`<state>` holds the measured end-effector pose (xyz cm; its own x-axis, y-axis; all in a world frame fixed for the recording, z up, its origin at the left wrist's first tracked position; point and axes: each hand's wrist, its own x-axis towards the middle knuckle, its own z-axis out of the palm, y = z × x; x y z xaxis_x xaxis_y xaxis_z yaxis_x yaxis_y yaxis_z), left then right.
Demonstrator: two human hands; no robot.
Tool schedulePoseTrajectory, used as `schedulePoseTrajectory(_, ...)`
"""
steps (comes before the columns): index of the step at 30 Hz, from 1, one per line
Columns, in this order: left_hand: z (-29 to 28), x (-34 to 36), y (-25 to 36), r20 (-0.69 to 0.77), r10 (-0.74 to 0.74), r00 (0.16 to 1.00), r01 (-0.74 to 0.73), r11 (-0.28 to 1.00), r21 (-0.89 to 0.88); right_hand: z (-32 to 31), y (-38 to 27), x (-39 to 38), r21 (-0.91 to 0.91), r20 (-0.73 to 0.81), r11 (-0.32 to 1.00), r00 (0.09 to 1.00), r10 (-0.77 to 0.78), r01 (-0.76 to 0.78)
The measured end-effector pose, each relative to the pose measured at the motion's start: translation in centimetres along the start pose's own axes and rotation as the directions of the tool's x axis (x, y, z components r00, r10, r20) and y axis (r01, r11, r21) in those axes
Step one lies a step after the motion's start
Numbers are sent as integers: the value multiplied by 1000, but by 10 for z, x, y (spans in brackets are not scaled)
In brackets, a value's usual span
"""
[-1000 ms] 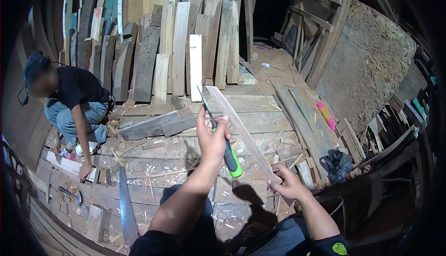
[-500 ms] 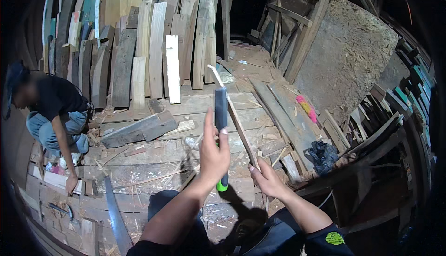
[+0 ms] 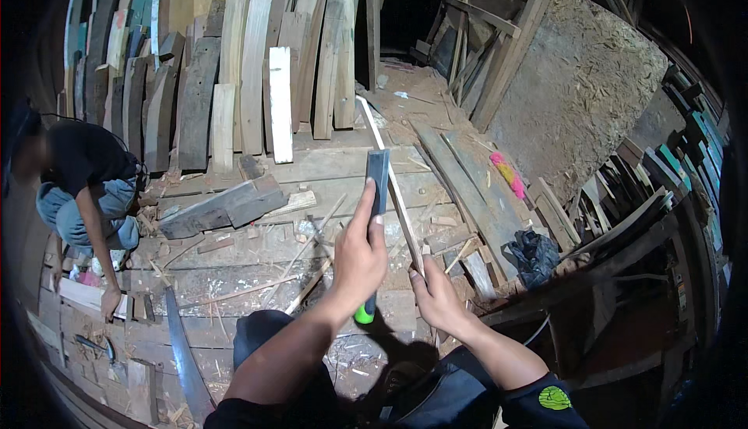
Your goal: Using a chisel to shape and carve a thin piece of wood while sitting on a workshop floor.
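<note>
My left hand (image 3: 361, 257) is closed round a wide-bladed chisel (image 3: 378, 170), its index finger stretched along the blade. The grey blade points up and away from me, and the green end of the handle shows below my fist. Just to the right, a long thin strip of wood (image 3: 400, 205) slants away from me, its lower end gripped in my right hand (image 3: 438, 295). In the picture the blade's right edge lies close beside the strip; whether they touch, I cannot tell.
A person (image 3: 86, 187) crouches at the left, one hand on a pale board (image 3: 82, 295). A handsaw (image 3: 184, 355) lies near my left knee. Upright planks (image 3: 257, 78) stand at the back. A thick beam (image 3: 222, 211), a black plastic bag (image 3: 531, 257) and offcuts lie about the plank floor.
The chisel's top has tipped slightly right and its handle end has shifted left. The strip now stands a little steeper, with my right hand slightly farther left. The whole view has shifted a little.
</note>
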<state>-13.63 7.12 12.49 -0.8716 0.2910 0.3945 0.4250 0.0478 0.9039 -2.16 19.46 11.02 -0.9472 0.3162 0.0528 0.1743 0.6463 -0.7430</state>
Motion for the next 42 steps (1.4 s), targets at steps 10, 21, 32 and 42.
schedulePoseTrajectory(10,8,7,6,65,17,998,-17,1000,-1,1,2,-4,-39,83,999,996,30,-26)
schedulePoseTrajectory(21,9,16,-14,-163,126,979,-113,990,87,11,2,0,-12,93,1000,996,-3,4)
schedulePoseTrajectory(32,17,-6,-14,54,102,993,-107,990,92,2,22,2,42,-16,999,1000,17,-16)
schedulePoseTrajectory(42,26,-2,-31,-6,68,998,-67,990,124,7,32,-1,78,25,997,1000,5,-7)
